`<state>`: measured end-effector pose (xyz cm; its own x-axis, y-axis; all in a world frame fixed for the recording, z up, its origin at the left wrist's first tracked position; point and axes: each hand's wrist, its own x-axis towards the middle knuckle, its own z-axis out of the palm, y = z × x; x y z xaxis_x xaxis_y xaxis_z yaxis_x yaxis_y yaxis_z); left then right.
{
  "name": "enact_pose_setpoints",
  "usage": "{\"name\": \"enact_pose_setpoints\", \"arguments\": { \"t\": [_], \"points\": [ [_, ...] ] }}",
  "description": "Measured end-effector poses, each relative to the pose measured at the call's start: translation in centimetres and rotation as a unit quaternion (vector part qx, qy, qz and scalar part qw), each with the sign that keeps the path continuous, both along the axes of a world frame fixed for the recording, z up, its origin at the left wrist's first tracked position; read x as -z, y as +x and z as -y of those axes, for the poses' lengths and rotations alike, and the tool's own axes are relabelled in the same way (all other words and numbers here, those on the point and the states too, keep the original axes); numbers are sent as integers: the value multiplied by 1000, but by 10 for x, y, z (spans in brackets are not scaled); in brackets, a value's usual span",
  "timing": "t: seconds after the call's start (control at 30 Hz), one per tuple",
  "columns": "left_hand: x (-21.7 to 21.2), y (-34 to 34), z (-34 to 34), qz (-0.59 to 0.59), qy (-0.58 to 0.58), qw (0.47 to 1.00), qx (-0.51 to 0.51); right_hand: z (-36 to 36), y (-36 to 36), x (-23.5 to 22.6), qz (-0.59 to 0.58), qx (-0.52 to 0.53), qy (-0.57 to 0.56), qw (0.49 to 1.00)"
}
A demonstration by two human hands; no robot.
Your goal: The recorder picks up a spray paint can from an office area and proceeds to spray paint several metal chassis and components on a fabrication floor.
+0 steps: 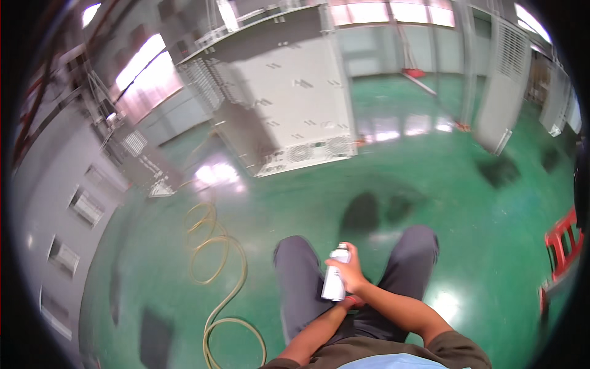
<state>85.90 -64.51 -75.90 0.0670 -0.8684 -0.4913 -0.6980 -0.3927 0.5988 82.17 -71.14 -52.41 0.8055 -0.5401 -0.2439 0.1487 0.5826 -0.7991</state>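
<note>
A white spray can (334,283) with a dark top stands nearly upright over my lap. My right hand (351,270) is closed round its upper side. Lower down, my left hand (351,302) lies between my thighs, by the foot of the can. My right wrist partly covers it, so its fingers are hidden. Both forearms come in from the lower edge, and my knees are bent, one on each side of the can.
A large light-grey metal cabinet shell (301,92) hangs or stands ahead. Grey panels hang at the left (138,150) and right (504,86). A coiled yellowish hose (243,265) lies on the green floor at my left. A red frame (562,246) stands at the right edge.
</note>
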Motion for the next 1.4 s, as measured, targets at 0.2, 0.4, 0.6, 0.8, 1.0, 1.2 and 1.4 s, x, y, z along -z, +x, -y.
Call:
{"name": "enact_pose_setpoints", "arguments": {
  "t": [0.2,0.4,0.6,0.8,1.0,1.2,1.4],
  "points": [
    [-6,-5,16,-9,-16,1000,23,-3,-6,-1,-4,14,-37,999],
    [-15,-6,18,1,-5,1000,30,-9,-15,-11,-10,-8,-49,999],
    [-18,-13,28,7,-1,999,40,-3,-20,-7,-16,-18,-50,998],
    [-16,-23,39,3,-7,999,42,9,-31,-7,-12,-16,-61,998],
    [-14,-36,51,2,-11,999,38,22,-46,-5,7,-15,-49,999],
    [-12,-45,60,6,-12,999,34,36,-56,-10,4,-18,-54,998],
    [-11,-57,69,5,-22,999,32,53,-70,-8,5,-27,-57,998]
  ]
}}
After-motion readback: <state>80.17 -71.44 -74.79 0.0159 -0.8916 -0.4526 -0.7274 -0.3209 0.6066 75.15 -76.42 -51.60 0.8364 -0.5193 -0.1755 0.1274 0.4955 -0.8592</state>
